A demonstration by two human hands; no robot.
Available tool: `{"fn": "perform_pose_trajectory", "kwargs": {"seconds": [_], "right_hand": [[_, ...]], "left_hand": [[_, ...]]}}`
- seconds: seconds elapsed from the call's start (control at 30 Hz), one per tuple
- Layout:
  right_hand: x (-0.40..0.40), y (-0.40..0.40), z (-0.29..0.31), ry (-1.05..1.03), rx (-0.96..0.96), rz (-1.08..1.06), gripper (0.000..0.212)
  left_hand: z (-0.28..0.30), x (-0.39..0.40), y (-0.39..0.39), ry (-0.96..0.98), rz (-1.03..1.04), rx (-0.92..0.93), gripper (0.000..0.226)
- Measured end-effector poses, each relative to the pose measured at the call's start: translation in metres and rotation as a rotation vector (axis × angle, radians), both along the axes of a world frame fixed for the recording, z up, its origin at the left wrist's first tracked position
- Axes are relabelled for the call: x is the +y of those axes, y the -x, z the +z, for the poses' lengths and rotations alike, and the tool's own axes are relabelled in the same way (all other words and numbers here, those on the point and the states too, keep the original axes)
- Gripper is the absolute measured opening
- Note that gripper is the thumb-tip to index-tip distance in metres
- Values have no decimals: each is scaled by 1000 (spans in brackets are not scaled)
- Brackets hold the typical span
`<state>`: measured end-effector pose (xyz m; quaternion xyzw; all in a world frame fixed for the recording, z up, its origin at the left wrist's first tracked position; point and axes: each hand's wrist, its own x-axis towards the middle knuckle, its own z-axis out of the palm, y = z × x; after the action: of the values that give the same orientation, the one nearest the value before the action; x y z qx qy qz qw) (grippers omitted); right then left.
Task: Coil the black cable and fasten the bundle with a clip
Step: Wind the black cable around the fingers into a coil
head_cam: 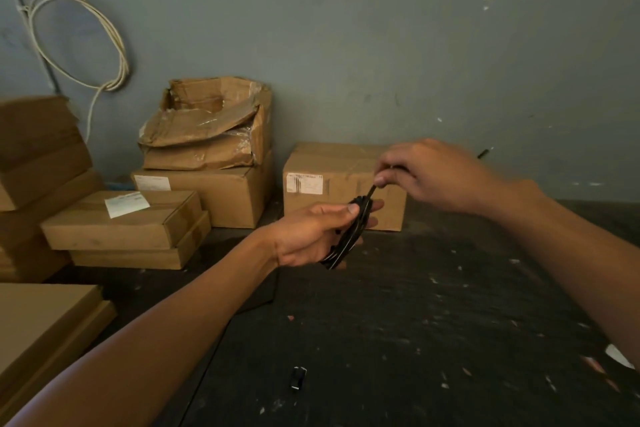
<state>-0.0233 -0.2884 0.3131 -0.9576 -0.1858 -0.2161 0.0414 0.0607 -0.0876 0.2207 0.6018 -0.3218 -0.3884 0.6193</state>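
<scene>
a: where is the black cable [349, 232] right now?
b: bunched in loops in the left hand [311, 232], held up over the dark floor [433, 305], in front of a sealed cardboard box [332, 177] by the wall.
a: how does the left hand grip it?
b: fingers curl round the bundle, thumb pressed on top of the loops.
a: and the right hand [429, 173]?
b: it pinches a strand of the same cable between thumb and fingers, just above the bundle; the strand runs down into the loops.
a: any cable loose?
b: a thin dark line trails from under the left hand down across the floor; it looks like the same cable, though i cannot tell for sure.
a: the clip?
b: a small black clip [298, 380] lies on the floor, near the bottom of the view, well apart from both hands.
a: anything else around?
b: stacked cardboard boxes [145, 218] on the left, and a white cord [114, 45] looped on the wall.
</scene>
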Motion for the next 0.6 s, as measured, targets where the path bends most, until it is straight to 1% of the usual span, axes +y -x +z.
{"fn": "perform_pose_trajectory", "kwargs": {"seconds": [0.1,0.23,0.3,0.37,0.5,0.6], "right_hand": [[-10,-4,2,-89,4,65,16],[-17,-8,-7,-322,89,141,16],[-17,-9,-15,-479,187,201,17],[-15,-10,-21,-589,270,244,19],[-10,-14,-29,-755,306,302,17],[-8,-16,-34,-847,323,328,15]], "left_hand": [[2,5,-1,-9,-87,35,47],[10,13,2,90,-223,102,49],[14,13,4,145,-286,148,45],[18,12,8,191,-317,171,39],[24,11,12,273,-339,211,22],[29,14,17,316,-326,259,26]]}}
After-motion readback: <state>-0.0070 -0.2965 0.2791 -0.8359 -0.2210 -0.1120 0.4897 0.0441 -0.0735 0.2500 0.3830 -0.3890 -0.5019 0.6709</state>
